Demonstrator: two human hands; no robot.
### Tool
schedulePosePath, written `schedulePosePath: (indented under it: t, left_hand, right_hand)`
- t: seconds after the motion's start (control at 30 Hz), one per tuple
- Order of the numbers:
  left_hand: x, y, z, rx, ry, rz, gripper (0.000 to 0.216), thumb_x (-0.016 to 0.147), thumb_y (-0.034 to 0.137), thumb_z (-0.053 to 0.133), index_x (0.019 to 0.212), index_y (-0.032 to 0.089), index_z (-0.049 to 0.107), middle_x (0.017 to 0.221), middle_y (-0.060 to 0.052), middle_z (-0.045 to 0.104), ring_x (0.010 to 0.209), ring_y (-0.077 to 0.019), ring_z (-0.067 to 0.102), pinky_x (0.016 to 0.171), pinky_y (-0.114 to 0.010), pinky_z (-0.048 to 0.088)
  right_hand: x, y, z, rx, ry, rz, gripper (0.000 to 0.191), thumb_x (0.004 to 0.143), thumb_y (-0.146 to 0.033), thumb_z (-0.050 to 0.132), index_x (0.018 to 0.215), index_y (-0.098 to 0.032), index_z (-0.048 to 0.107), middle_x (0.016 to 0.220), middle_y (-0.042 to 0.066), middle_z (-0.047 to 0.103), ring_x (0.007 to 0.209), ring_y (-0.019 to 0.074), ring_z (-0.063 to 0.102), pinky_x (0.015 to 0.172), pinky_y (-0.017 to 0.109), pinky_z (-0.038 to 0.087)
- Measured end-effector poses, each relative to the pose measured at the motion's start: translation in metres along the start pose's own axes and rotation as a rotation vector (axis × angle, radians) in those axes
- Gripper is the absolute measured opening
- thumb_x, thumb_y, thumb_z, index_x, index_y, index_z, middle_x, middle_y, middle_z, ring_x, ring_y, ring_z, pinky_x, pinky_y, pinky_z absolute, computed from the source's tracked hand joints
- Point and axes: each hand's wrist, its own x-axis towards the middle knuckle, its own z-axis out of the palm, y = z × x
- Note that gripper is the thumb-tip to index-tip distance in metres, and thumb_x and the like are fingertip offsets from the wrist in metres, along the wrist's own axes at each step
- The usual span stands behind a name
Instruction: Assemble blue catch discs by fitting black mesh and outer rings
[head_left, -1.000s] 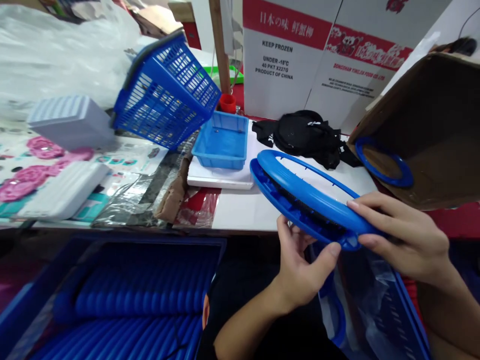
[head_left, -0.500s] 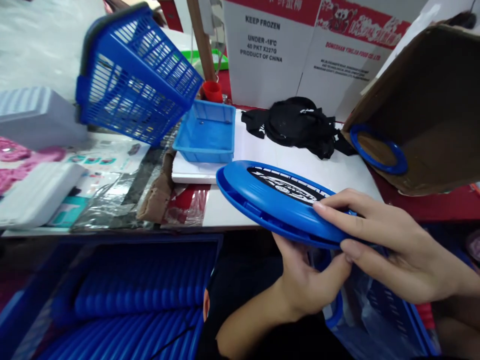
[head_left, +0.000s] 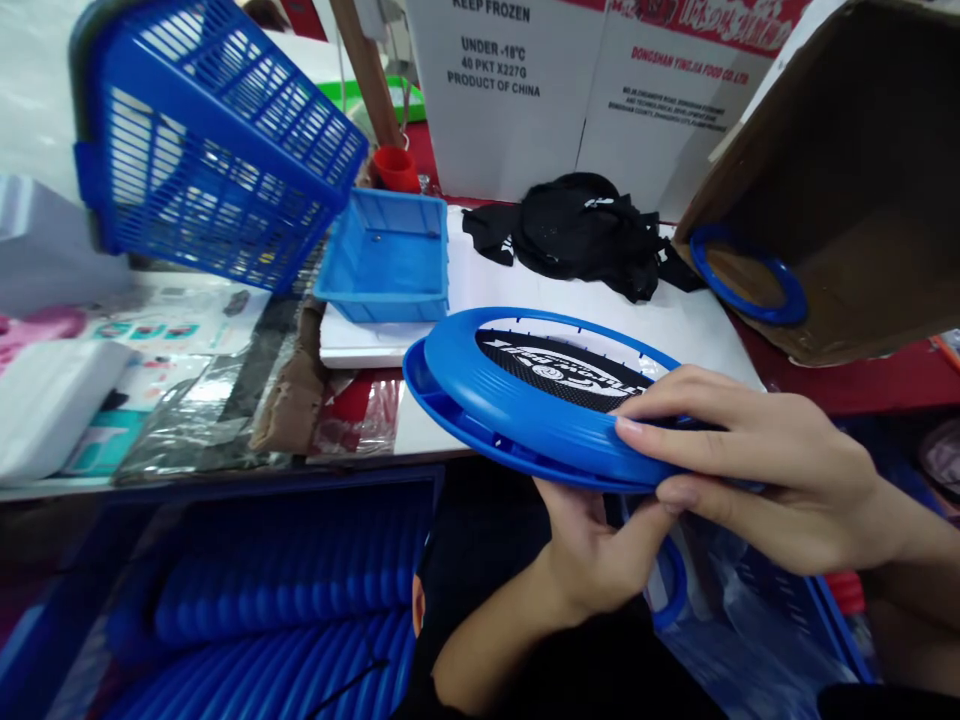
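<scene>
A: What's filling the view?
B: The table [head_left: 840, 392] is stretching across it, a white carton [head_left: 517, 130] is standing at its back, a brown box [head_left: 840, 170] is showing its dark inside at right, and a blue basket [head_left: 217, 130] is tilting at left

A: Where's the disc [head_left: 510, 415] hovering?
B: Over the table's near edge; a black bundle [head_left: 585, 235] is lying beyond it, and a blue tray [head_left: 386, 260] is sitting to its upper left

A: Which way is it pointing?
B: Its long axis is running across the view, dipping slightly rightward; the face is tilting upward, and its two rings are gaping along the near left rim

A: And the hands?
B: The right hand [head_left: 765, 470] is gripping the right end, fingers lying on top; the left hand [head_left: 607, 560] is gripping the near rim from below, its fingers mostly hiding underneath

A: Anything smaller?
B: White lettering [head_left: 559, 376] is running lengthwise along the black mesh [head_left: 517, 375] inside
</scene>
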Motion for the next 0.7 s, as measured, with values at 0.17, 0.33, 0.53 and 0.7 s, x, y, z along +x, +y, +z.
schedulePosePath:
  t: [0.17,0.33,0.53,0.7]
  left_hand:
    - [-0.004,-0.001,-0.008,-0.007,-0.030,-0.007,0.081,0.102,0.046,0.073,0.166,0.036,0.024,0.162,-0.012,0.057,0.154,-0.0312,0.053,0.131,-0.055,0.043]
    - [-0.014,-0.015,-0.013,-0.060,0.007,0.123,0.072,0.109,0.039,0.062,0.170,0.043,0.025,0.164,-0.007,0.058,0.153,-0.0276,0.055,0.131,-0.050,0.044]
    - [-0.013,-0.010,-0.010,-0.067,0.003,0.109,0.068,0.110,0.038,0.059,0.171,0.042,0.027,0.165,-0.006,0.058,0.153,-0.0270,0.055,0.132,-0.048,0.042]
    - [-0.008,0.007,-0.001,-0.141,-0.028,0.044,0.070,0.112,0.039,0.057,0.172,0.044,0.023,0.166,-0.006,0.057,0.154,-0.0266,0.054,0.131,-0.048,0.043]
  right_hand:
    - [-0.003,0.003,0.002,0.041,0.029,-0.021,0.050,0.106,-0.022,0.065,0.155,-0.032,0.063,0.131,0.009,0.079,0.114,0.0266,0.075,0.099,0.045,0.064]
    - [-0.001,0.004,0.000,0.074,0.027,-0.058,0.049,0.105,-0.024,0.068,0.154,-0.028,0.064,0.133,0.011,0.078,0.116,0.0261,0.075,0.099,0.043,0.064]
    - [0.000,0.007,0.001,0.130,0.052,-0.071,0.048,0.104,-0.024,0.071,0.151,-0.027,0.067,0.130,0.012,0.079,0.115,0.0257,0.077,0.103,0.042,0.062]
    - [-0.001,0.008,0.000,0.164,0.036,-0.029,0.046,0.103,-0.027,0.073,0.149,-0.030,0.070,0.130,0.011,0.080,0.115,0.0260,0.077,0.103,0.043,0.062]
